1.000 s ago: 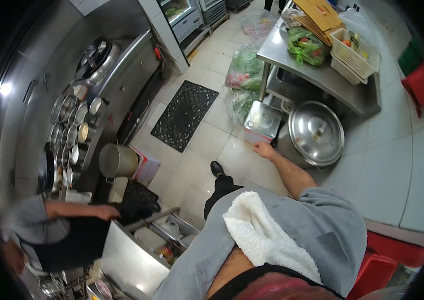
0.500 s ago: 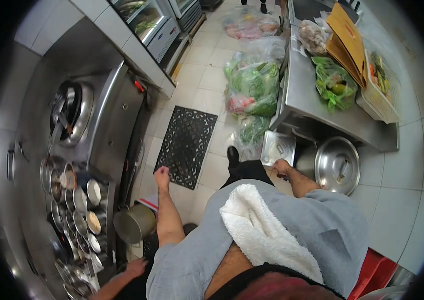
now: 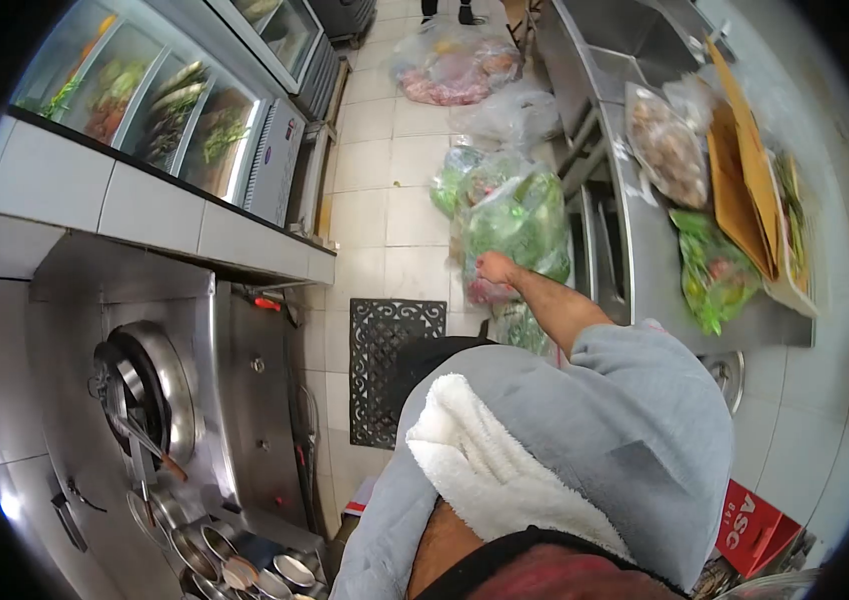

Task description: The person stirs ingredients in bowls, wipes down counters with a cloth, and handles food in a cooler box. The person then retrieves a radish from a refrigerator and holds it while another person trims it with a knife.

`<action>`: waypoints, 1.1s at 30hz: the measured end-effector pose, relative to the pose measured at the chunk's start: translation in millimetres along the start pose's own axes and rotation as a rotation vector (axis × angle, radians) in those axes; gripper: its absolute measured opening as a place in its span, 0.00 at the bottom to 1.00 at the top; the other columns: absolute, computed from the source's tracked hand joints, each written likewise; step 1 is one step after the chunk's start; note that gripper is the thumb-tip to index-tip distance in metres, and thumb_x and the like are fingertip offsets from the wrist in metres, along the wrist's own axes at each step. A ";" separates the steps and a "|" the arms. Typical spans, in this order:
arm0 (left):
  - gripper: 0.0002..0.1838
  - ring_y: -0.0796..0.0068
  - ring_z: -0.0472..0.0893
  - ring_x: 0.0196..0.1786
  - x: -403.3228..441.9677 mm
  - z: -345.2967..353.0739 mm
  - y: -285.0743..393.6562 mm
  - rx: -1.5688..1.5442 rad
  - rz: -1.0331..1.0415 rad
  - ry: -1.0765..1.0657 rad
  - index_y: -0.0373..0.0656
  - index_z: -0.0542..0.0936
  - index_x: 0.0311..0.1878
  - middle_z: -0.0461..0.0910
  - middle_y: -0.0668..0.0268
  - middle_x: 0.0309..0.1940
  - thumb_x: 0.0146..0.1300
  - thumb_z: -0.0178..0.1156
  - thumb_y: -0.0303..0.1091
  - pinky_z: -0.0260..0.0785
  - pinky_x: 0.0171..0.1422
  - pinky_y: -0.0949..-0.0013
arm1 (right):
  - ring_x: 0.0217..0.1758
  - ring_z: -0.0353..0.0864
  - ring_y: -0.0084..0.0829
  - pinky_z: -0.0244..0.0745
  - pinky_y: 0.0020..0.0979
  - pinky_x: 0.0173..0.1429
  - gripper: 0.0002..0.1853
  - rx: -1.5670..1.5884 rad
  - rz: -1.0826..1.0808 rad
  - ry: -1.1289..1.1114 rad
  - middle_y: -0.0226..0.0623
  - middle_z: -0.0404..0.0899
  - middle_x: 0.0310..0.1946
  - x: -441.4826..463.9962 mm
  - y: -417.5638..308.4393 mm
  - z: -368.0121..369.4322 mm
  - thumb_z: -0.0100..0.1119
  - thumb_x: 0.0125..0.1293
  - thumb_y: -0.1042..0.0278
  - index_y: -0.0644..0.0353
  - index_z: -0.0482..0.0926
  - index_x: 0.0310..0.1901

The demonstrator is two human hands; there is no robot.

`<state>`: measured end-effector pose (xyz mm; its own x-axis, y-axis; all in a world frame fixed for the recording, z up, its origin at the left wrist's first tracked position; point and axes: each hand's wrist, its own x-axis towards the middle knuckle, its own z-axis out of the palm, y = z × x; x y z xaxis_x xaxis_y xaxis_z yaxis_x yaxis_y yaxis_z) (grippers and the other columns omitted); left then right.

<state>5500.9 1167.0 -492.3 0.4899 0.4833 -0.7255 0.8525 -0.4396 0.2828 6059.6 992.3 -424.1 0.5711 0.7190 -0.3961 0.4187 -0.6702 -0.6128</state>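
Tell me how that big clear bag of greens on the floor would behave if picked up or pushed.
The bag of greens would probably sag, since its plastic looks thin and wrinkled. Its leafy filling could bruise if squeezed. Lying broad and slumped, it seems likelier to drag than roll.

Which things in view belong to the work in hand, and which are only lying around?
Likely for the work (nearest the right hand; contact unclear):
bagged greens

Apparently just lying about:
black floor mat
cardboard
red box
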 end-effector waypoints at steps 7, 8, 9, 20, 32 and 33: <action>0.15 0.53 0.78 0.30 154.9 -152.1 30.9 -0.110 0.021 0.158 0.37 0.79 0.27 0.79 0.50 0.27 0.54 0.49 0.38 0.66 0.35 0.53 | 0.27 0.78 0.37 0.72 0.36 0.35 0.12 0.220 0.079 0.121 0.42 0.80 0.24 129.8 -39.1 -26.5 0.58 0.54 0.60 0.62 0.80 0.30; 0.15 0.53 0.78 0.31 187.2 -185.8 41.9 -0.148 0.052 0.221 0.37 0.79 0.27 0.79 0.50 0.27 0.54 0.49 0.39 0.66 0.35 0.53 | 0.25 0.78 0.36 0.72 0.36 0.33 0.12 0.260 0.105 0.115 0.40 0.80 0.22 130.9 -41.5 -23.7 0.57 0.54 0.61 0.62 0.80 0.29; 0.15 0.54 0.78 0.31 222.2 -219.7 53.6 -0.192 0.086 0.290 0.37 0.80 0.28 0.79 0.50 0.28 0.54 0.50 0.39 0.66 0.35 0.53 | 0.21 0.75 0.31 0.69 0.34 0.27 0.10 0.240 0.113 0.065 0.38 0.78 0.20 135.7 -34.5 -23.9 0.57 0.54 0.64 0.63 0.80 0.29; 0.12 0.61 0.80 0.31 474.4 -549.6 291.6 -0.545 0.330 0.503 0.36 0.82 0.30 0.81 0.53 0.26 0.52 0.57 0.36 0.70 0.38 0.63 | 0.17 0.71 0.27 0.66 0.31 0.19 0.12 0.376 0.577 -0.104 0.36 0.77 0.22 273.5 -19.0 -104.8 0.56 0.56 0.67 0.62 0.79 0.41; 0.12 0.52 0.80 0.37 547.4 -449.0 299.0 -0.225 -0.039 0.073 0.39 0.81 0.33 0.80 0.50 0.30 0.56 0.53 0.37 0.70 0.42 0.52 | 0.43 0.80 0.43 0.74 0.38 0.49 0.16 0.147 0.049 0.108 0.46 0.81 0.37 655.7 -85.8 -353.7 0.59 0.55 0.59 0.62 0.79 0.40; 0.12 0.52 0.80 0.37 549.5 -462.5 304.1 -0.078 0.117 0.081 0.40 0.81 0.33 0.80 0.51 0.30 0.56 0.53 0.37 0.70 0.42 0.52 | 0.43 0.80 0.41 0.74 0.36 0.48 0.16 0.180 0.012 0.112 0.45 0.81 0.38 681.0 -114.4 -375.7 0.59 0.56 0.60 0.62 0.79 0.41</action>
<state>6113.7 1649.0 -514.8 0.5972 0.4928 -0.6329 0.7987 -0.4380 0.4126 6665.9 1489.4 -366.9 0.6542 0.6798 -0.3315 0.2847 -0.6274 -0.7248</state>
